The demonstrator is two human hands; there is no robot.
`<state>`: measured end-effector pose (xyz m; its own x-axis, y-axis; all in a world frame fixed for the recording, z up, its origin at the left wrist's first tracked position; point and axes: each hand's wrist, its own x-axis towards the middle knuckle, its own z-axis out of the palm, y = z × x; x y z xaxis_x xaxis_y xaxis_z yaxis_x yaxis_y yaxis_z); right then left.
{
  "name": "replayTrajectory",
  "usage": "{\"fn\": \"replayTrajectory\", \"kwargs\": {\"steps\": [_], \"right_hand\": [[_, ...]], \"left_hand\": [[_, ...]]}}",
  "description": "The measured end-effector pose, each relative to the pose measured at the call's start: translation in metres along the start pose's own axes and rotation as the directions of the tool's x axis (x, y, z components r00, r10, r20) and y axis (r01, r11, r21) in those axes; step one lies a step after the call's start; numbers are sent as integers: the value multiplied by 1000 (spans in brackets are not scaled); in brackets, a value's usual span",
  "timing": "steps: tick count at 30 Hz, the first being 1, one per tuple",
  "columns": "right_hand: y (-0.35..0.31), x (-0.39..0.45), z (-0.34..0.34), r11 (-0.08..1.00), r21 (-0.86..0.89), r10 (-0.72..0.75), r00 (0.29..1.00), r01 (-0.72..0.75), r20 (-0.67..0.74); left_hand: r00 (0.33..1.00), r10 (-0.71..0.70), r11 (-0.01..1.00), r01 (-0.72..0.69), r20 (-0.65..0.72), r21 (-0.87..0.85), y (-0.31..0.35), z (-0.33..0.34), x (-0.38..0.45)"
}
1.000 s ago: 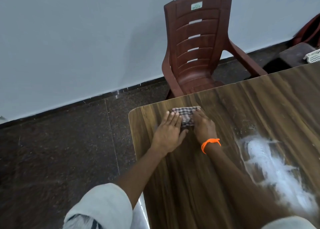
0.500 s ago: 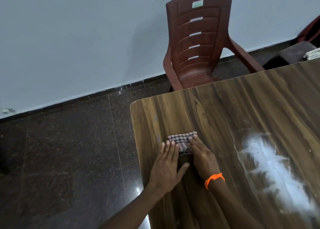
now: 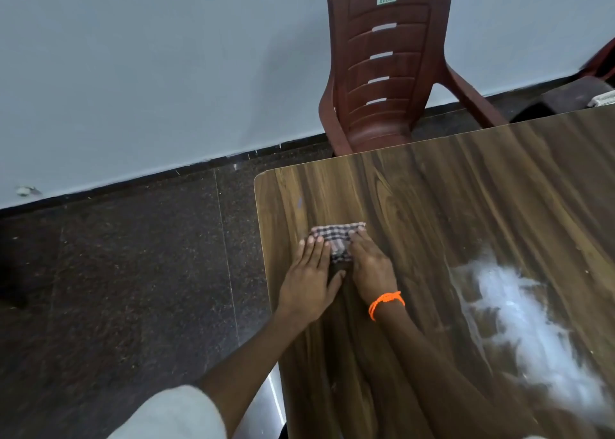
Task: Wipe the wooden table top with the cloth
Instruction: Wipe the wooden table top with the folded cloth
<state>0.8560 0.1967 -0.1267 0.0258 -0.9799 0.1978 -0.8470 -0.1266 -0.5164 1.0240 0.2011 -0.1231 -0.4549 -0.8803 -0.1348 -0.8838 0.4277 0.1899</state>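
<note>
Left to right: dark speckled stone floor [image 3: 116, 289]; wooden-grain bench [image 3: 449, 205], its rounded corner at 11 o'clock of the hands; white powdery smear [image 3: 525, 322] at 3 to 4 o'clock of the hands. A brown slatted plastic chair [image 3: 389, 66] stands at 12 o'clock beyond the far bench edge. The small folded checked cloth [image 3: 336, 239] lies flat on the bench near its left edge, between the corner and the smear.

Left hand [image 3: 309, 279]: fingers straight and together, tips pressing the cloth's left part. Right hand [image 3: 371, 272], with an orange thread band [image 3: 386, 303] at the wrist: fingers extended flat along the cloth's right part, pressing down; neither hand curls round the fabric.

Judged technique: keep both palms low and pressure even so the fold does not open, work in overlapping strokes along the grain, then carry the cloth toward 3 o'clock to take up the smear, apparently not yet wiped.
</note>
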Motion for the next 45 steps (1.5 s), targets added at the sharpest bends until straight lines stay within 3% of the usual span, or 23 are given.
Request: {"fn": "replayTrajectory", "kwargs": {"steps": [9,17,24,31,36,40,45], "right_hand": [[22,-124,-27,997,7,-75,993,74,92],[34,-85,-41,986,0,165,986,-165,-29],[-3,-98,-22,998,66,-7,999,4,53],[2,-202,-41,995,41,-94,990,90,107],[31,-229,-70,999,2,-40,994,40,105],[29,-203,-68,995,28,99,995,-100,28],[-3,-198,-45,986,95,136,991,-136,9]], "left_hand": [[1000,-13,991,16,25,-134,73,30,-106],[998,17,999,-15,53,-31,86,15,-43],[1000,-5,999,4,-19,-42,46,25,-90],[1000,-20,992,20,-3,-125,100,53,-184],[999,2,996,1,33,-93,143,58,-189],[999,9,1000,-8,45,-23,138,54,-155],[995,-101,991,103,20,-84,119,49,-160]]}}
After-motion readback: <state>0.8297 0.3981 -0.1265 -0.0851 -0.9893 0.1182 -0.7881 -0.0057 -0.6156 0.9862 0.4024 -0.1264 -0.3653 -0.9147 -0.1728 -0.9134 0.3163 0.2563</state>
